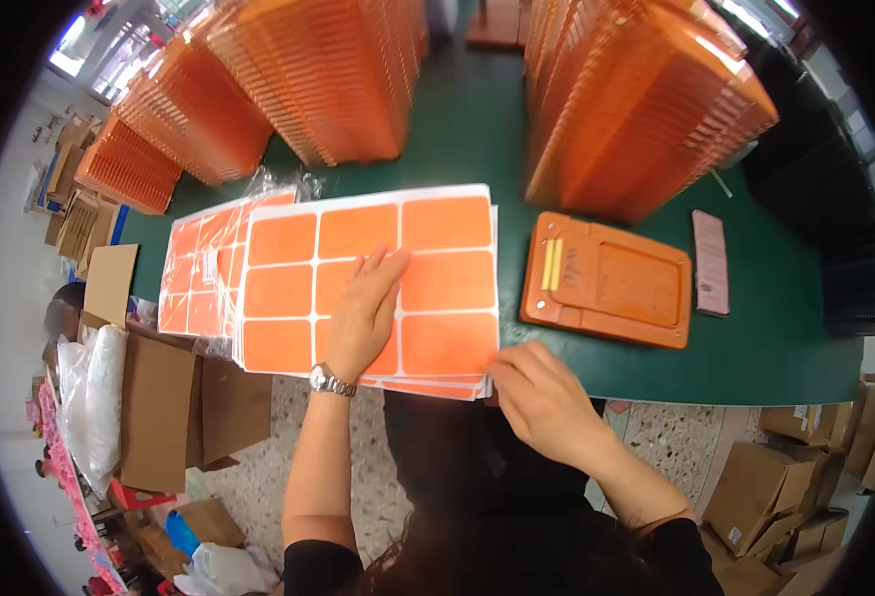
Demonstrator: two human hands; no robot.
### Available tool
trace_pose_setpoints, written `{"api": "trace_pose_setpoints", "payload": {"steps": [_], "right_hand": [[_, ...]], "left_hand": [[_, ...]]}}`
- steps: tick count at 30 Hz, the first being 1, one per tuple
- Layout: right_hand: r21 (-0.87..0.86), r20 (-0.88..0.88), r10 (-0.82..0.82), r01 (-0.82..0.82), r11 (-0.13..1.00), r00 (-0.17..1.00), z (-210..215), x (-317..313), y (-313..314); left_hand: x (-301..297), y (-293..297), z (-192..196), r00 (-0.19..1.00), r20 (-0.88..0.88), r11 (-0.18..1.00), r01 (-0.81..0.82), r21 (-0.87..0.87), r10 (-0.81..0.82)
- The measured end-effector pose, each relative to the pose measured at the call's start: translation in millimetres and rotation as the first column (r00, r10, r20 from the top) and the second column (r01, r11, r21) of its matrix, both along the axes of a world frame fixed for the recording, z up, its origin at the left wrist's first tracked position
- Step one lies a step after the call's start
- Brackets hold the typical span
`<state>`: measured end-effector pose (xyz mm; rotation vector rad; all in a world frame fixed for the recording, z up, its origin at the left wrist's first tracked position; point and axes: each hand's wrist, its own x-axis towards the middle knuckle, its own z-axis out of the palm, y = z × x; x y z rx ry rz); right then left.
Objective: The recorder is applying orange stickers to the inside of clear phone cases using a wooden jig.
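1. Your left hand (366, 316) lies flat, fingers spread and released, pressing on the top sheet of orange rectangular stickers (373, 283), which sits on a stack at the near edge of the green table (755, 348).
2. Your right hand (542, 397) pinches the sheet's lower right corner with curled fingertips.
3. An orange plastic tray (608, 281) lies just right of the stack.
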<state>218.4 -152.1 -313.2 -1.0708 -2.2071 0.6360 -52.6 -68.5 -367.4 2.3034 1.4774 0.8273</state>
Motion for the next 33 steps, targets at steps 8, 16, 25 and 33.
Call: {"api": "trace_pose_setpoints", "payload": {"steps": [8, 16, 25, 33], "right_hand": [[0.098, 0.303, -0.187, 0.165, 0.981, 0.934, -28, -71, 40], [0.076, 0.328, -0.166, 0.149, 0.986, 0.930, -14, -72, 53], [0.115, 0.134, -0.169, 0.154, 0.981, 0.977, -13, -59, 43], [0.243, -0.107, -0.019, 0.045, 0.969, 0.994, 32, -14, 6]], "left_hand": [[10, -4, 10, 0.998, -0.052, 0.999, -0.021, -0.041, 0.019], [11, -4, 11, 0.990, -0.133, 0.998, -0.053, -0.045, 0.047], [9, -3, 11, 0.991, -0.131, 0.992, -0.054, -0.117, 0.038], [12, 1, 13, 0.995, -0.103, 0.990, -0.021, -0.138, 0.007]]}}
